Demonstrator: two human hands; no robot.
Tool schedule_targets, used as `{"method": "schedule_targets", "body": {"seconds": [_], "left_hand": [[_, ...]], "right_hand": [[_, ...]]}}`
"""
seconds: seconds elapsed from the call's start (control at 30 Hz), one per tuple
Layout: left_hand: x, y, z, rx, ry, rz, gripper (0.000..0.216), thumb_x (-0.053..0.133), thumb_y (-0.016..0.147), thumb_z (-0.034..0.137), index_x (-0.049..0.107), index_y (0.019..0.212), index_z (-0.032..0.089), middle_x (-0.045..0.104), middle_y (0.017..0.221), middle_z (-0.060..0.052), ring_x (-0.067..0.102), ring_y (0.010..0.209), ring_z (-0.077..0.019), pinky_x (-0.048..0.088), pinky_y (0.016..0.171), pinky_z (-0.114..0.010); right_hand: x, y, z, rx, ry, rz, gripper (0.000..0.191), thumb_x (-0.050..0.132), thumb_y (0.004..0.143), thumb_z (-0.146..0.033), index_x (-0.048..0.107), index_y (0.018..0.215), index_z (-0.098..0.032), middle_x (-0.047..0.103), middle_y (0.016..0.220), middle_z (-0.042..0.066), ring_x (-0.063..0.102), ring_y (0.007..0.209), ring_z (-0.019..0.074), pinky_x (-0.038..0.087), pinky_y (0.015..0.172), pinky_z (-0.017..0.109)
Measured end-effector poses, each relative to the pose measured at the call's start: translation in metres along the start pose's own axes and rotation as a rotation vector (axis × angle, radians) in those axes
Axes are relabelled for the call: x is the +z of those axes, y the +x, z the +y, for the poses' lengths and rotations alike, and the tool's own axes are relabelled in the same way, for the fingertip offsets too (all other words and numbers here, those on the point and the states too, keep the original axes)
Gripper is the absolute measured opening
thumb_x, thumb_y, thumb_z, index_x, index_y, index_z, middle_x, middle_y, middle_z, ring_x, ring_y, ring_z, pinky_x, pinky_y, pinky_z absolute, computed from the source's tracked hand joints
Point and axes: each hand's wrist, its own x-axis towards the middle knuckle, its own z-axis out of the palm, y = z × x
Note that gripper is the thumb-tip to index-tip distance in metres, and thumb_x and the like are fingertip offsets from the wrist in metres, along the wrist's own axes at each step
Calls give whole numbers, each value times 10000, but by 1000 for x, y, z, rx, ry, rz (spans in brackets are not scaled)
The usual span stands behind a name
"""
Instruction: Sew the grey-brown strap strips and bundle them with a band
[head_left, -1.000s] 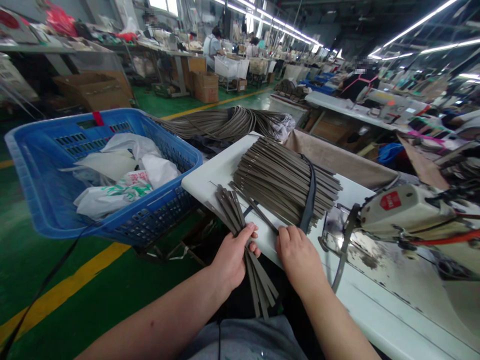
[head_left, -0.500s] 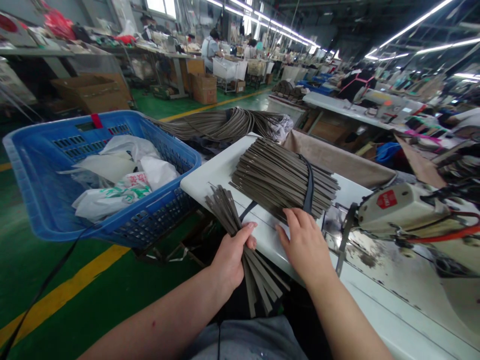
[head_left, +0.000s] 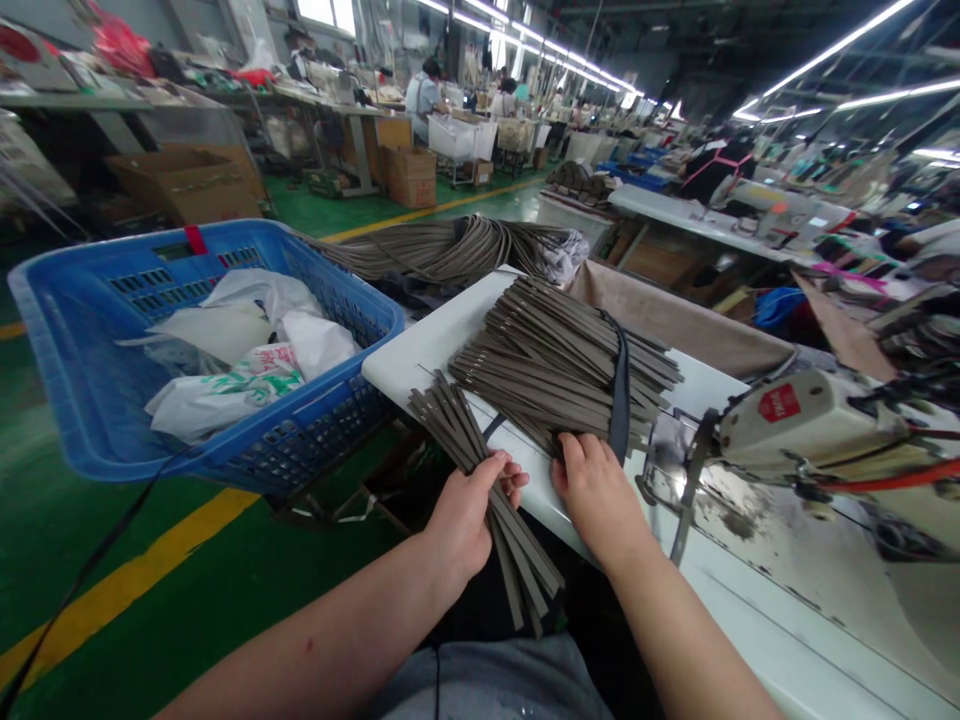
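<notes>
My left hand (head_left: 469,510) is closed around a fanned bundle of flat grey-brown strips (head_left: 454,420), held over the table's near edge. The bundle's ends stick out above and below my fist. A larger pile of the same strips (head_left: 540,350) lies on the white table (head_left: 420,345), with a dark strap (head_left: 621,385) across its right part. My right hand (head_left: 600,490) rests at the pile's near edge, its fingers curled and pinched together on strips there. How many strips it grips is hidden.
A sewing machine (head_left: 795,420) stands to the right on the table. At the left is a blue plastic basket (head_left: 315,420) with white plastic bags (head_left: 255,370). Long grey-brown strips (head_left: 450,245) hang in a heap behind the table. Farther back, a person (head_left: 424,100) sits among workstations.
My right hand's fingers have closed at the pile's near edge. The pile's near strips have spread toward me and to the left. My left hand still holds its bundle.
</notes>
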Motion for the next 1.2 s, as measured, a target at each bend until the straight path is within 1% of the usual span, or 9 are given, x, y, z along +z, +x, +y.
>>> {"method": "schedule_targets", "body": {"seconds": [0.17,0.3,0.4,0.5,0.63,0.8,0.9,1.03,1.2], "left_hand": [[0,0,-2,25,22,0,40,655,923,122,643,891,102,684,782,-46,717,679,-131,510,537,-175],[-1,0,-2,35,47,-23,57,684,906,150,663,934,105,754,955,-111,747,752,-160,519,546,-186],[-1,0,-1,24,78,-50,129,708,890,176,683,995,104,753,1143,-174,767,861,-203,536,576,-202],[0,1,-1,20,82,-69,220,755,853,189,692,1047,108,741,1194,-197,766,932,-234,538,599,-208],[2,3,-3,35,71,-131,262,820,783,189,694,997,102,764,1073,-175,758,892,-223,494,575,-187],[5,6,-7,117,62,-173,339,927,618,215,678,813,93,715,738,-72,667,642,-146,451,541,-204],[6,7,-9,171,93,-158,404,966,548,259,651,749,104,649,625,-20,587,541,-112,433,515,-217],[6,7,-9,204,125,-178,438,972,515,320,626,690,116,580,533,15,528,469,-104,440,487,-240],[5,6,-7,206,119,-130,366,948,511,217,665,709,98,618,576,6,539,486,-91,432,487,-214]], "right_hand": [[-8,6,-2,25,112,-146,202,522,927,-121,647,1084,-90,665,990,176,655,941,333,521,884,440],[-15,14,2,129,325,-213,238,503,929,-126,639,1123,-95,712,1063,191,701,937,298,524,859,397],[-19,18,10,134,446,-232,237,504,937,-169,644,1127,-145,754,1031,115,715,917,227,535,822,318],[-23,20,16,200,811,-325,202,509,937,-274,670,1021,-186,725,826,25,665,716,172,518,671,283],[-29,17,13,329,1242,-416,281,594,890,-443,677,929,-177,666,739,-1,552,563,128,439,543,269],[-29,11,5,366,1469,-487,361,670,841,-521,693,932,-172,709,815,26,638,685,149,496,669,291],[-30,9,3,403,1530,-507,391,667,848,-545,698,948,-169,729,829,41,655,715,159,508,689,297],[-33,9,4,364,1445,-534,364,666,861,-540,704,851,-178,711,766,18,631,670,150,497,663,281],[-30,10,6,399,1302,-465,341,674,822,-526,670,756,-191,592,653,-33,525,582,121,420,548,246]]}}
